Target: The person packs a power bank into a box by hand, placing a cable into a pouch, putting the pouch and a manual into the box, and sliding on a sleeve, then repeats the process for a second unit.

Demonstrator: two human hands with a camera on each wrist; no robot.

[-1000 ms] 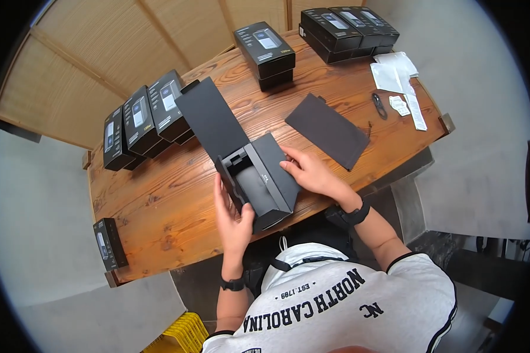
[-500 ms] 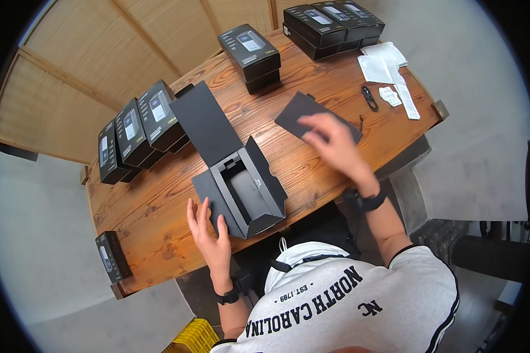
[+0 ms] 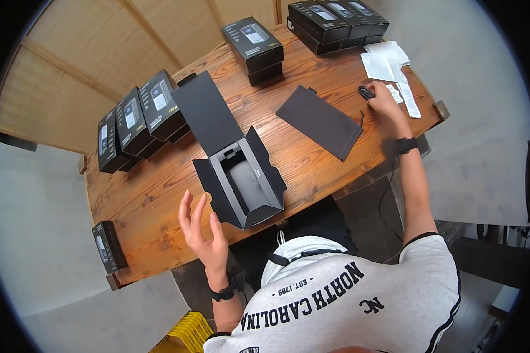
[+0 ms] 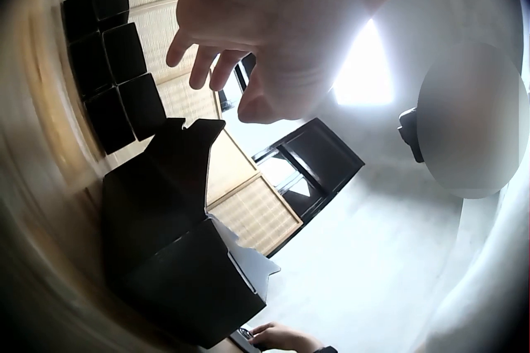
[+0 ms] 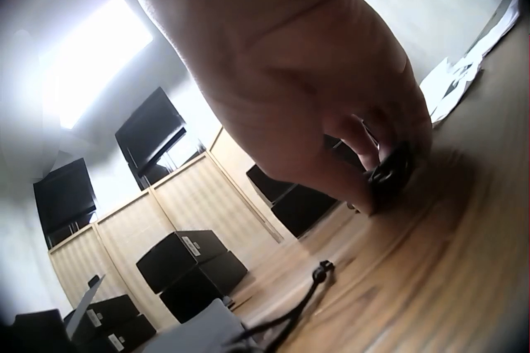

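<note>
On the right of the table my right hand (image 3: 386, 101) pinches a coiled black cable (image 3: 366, 92). The right wrist view shows its fingers bent round the cable coil (image 5: 392, 172), low over the wood. My left hand (image 3: 206, 240) is raised at the table's front edge, its fingers spread and holding nothing. Beside it stands an open black box (image 3: 266, 157), lid laid back and side flaps out, with a dark recess inside. A flat dark grey drawstring pouch (image 3: 320, 123) lies between the box and the right hand.
Several closed black boxes (image 3: 129, 115) stand at the left; another stack (image 3: 254, 50) and a group (image 3: 338, 26) are at the back. White papers (image 3: 386, 62) lie at the far right. A small black box (image 3: 109, 246) stands near the left corner of the wooden table (image 3: 153, 217).
Both hands have left the open box, and its side flaps now spread outward. The right hand has crossed over the pouch to the cable and taken hold of it. The left hand has drawn back leftward.
</note>
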